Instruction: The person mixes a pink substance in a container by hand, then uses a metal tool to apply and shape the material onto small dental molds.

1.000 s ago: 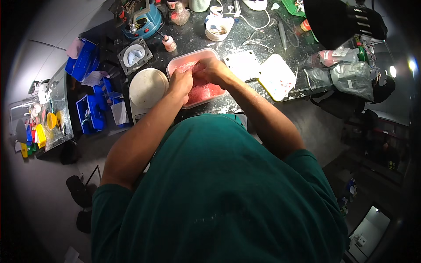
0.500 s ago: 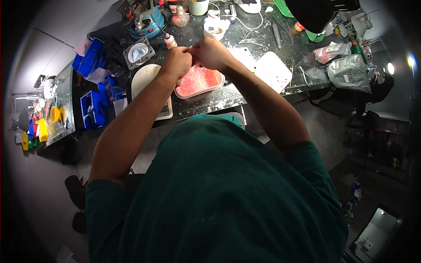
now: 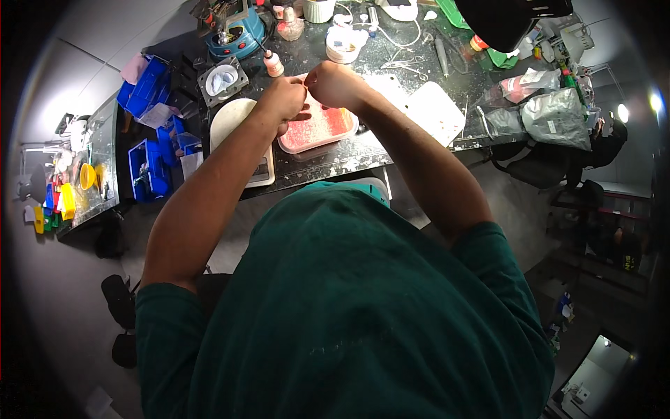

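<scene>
Both hands meet above a clear plastic tub (image 3: 322,145) filled with pinkish-red granular material. My left hand (image 3: 283,99) has its thumb and forefinger pinched at the far side of the tub, while its lower fingers stick out over the pink contents (image 3: 317,128). Curled closed, my right hand (image 3: 335,85) presses its fingertips close to those of the left. Whatever sits between the fingertips is too small and hidden to name. Just beyond the left hand stands a small dropper-type bottle (image 3: 273,64) with a pinkish body and dark tip.
A round pale disc (image 3: 232,126) lies left of the tub, and a metal flask with a white mould (image 3: 222,81) behind it. A white container (image 3: 343,46), scissor-like tools (image 3: 408,64), a white sheet (image 3: 436,115) and plastic bags (image 3: 555,115) are on the dark bench.
The lower fingers of my left hand have spread out over the tub. Both hands stay in nearly the same place, fingertips together; the view has shifted slightly.
</scene>
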`<state>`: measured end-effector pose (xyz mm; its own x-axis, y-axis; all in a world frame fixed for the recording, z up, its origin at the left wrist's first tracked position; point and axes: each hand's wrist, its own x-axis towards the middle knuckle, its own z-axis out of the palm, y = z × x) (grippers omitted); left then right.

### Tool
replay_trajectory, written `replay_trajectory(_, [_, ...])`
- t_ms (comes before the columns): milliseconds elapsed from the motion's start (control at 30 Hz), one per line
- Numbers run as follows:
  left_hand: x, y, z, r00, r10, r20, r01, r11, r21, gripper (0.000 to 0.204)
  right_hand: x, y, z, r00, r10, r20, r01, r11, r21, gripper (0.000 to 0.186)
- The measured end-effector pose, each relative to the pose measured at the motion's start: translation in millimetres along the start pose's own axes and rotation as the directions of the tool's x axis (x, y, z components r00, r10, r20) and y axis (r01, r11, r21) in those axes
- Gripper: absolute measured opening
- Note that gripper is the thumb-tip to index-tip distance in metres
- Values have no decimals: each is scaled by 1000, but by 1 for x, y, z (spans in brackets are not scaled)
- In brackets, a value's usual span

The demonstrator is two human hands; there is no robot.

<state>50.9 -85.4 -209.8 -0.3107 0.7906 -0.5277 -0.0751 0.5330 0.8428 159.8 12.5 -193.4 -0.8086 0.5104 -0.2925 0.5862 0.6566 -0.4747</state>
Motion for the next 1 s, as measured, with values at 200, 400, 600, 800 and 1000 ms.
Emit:
replay_trajectory(200, [6, -14, -5, 963, -265, 40, 266, 964, -6, 41, 12, 12, 20, 965, 104, 243, -149, 973, 175, 21])
replay_trajectory(400, [39, -56, 10, 860, -473, 190, 509, 785, -352, 52, 37, 53, 90, 932, 149, 329, -110, 985, -133, 26])
replay_trajectory(600, [88, -147, 20, 854, -517, -58, 441, 779, -446, 46, 44, 59, 116, 926, -132, 353, 149, 989, -21, 34])
replay_trajectory(800, [68, -132, 34, 873, -478, 98, 437, 676, -593, 39, 42, 72, 132, 764, 441, 471, -644, 571, 510, 34])
replay_trajectory(1000, [45, -96, 26, 945, -323, -45, 288, 891, -352, 31, 21, 53, 85, 843, 378, 383, -514, 776, 366, 25])
